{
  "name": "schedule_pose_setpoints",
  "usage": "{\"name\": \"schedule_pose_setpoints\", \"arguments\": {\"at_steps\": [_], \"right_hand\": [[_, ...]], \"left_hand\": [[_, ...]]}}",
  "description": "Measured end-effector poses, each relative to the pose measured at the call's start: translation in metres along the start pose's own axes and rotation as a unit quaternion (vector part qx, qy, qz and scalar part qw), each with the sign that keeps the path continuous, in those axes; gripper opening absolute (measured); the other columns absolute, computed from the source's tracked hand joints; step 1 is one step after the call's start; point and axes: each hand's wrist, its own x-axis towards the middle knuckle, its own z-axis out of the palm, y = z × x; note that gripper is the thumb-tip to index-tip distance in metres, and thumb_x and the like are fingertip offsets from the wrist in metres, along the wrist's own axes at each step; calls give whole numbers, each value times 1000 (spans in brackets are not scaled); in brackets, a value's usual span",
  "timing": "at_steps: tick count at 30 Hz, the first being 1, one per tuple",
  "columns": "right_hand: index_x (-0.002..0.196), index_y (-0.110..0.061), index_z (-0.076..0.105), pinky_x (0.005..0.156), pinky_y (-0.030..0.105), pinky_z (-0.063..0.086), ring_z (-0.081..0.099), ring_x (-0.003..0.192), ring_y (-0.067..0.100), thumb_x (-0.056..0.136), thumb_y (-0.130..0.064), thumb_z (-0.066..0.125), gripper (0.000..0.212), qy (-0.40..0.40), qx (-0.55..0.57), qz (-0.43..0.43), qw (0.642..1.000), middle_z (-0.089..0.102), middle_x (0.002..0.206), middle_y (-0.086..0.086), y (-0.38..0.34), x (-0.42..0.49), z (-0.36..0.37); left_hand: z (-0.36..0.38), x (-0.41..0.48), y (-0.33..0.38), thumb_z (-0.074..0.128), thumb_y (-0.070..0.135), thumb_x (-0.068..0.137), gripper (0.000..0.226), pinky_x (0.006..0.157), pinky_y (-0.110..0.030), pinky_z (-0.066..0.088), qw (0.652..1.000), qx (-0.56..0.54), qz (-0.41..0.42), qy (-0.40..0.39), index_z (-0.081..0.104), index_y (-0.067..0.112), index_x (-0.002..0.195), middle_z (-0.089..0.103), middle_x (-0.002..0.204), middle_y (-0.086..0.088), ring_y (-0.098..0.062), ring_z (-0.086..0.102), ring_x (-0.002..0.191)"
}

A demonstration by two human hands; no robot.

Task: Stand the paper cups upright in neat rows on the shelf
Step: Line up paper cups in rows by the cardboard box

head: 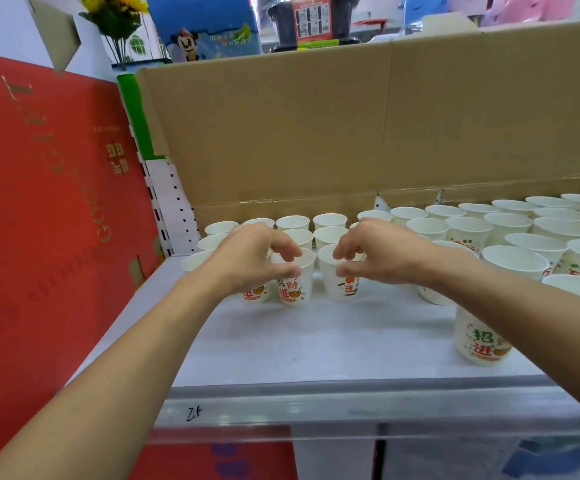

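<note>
**Hands and cups.** The left hand (pixel 254 258) reaches over the left block of paper cups (pixel 219 227). Its thumb and forefinger are curled in a pinch on the rim of the first cup (pixel 295 287), and the other fingers are loosely bent. Just beside it stands the second cup (pixel 343 287), whose rim the right hand (pixel 378 254) appears to pinch in the same way. Both cups stand upright in the front row on the shelf (pixel 316 341). Further right, a larger right block (pixel 513 261) of upright cups runs out of view. A single cup (pixel 479 341) stands apart near the front edge, partly hidden by the right forearm.

**Likely faults.**
- A rim pinch may dent the thin paper wall.
- It may also tip a cup that is dragged rather than lifted.
- Either wrist may knock over the cups standing behind it.
- The right forearm passes close over the single cup and could sweep it off the edge.

**Surface and room.** A red box (pixel 49 209) leans at the left end of the shelf. The shelf itself is smooth and white, with a clear price rail (pixel 316 410) along its front. A cardboard sheet (pixel 351 126) forms the back wall. Above it are artificial sunflowers (pixel 115 8) and other stocked goods, too blurred to name.
</note>
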Motion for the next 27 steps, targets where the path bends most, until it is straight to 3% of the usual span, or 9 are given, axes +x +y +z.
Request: {"name": "schedule_pose_setpoints", "arguments": {"at_steps": [6,11,14,16,20,23,27], "right_hand": [[97,-28,72,66,30,48,59,90,15,86,-24,60,17,-10,-70,4,997,67,94,-8,-2,1,4],[116,-26,68,82,32,50,58,101,15,90,-26,62,27,-10,-20,1,1000,68,108,-4,3,-1,3],[130,-30,58,95,25,38,49,117,10,91,-29,62,39,12,46,-14,999,61,124,-10,13,-20,-11],[130,-33,58,92,18,36,48,118,3,91,-31,62,39,62,100,2,993,59,127,-15,24,-45,-28],[113,-32,69,86,23,48,59,100,-5,91,-28,62,24,187,187,71,962,66,108,-21,55,-111,-58],[110,-30,69,84,25,49,59,97,-3,90,-28,61,22,231,168,127,950,66,104,-19,74,-156,-55],[113,-27,67,95,34,43,53,108,10,87,-34,62,27,230,81,172,955,65,113,-10,89,-197,-41]], "left_hand": [[6,5,3,75,22,78,14,83,-30,53,1000,18,-11,-4,77,29,90,72,84,13,1,63,83],[7,7,7,74,28,80,16,83,-33,52,999,27,-24,-3,76,29,95,72,86,13,-1,62,86],[10,0,20,72,35,83,23,88,-31,48,998,-2,-22,54,71,31,105,70,98,14,-4,58,97],[16,-10,40,70,36,84,28,87,-27,46,993,-51,3,104,68,30,112,68,102,15,-3,57,100],[46,-29,102,68,43,81,47,86,-13,44,982,-156,57,85,58,32,126,59,117,21,5,55,102],[80,-34,148,69,60,72,74,97,-20,42,978,-194,75,31,39,42,137,45,134,23,6,45,115],[116,-24,183,74,69,60,104,108,-36,38,977,-212,26,15,21,40,144,31,149,16,-7,36,132]]}}
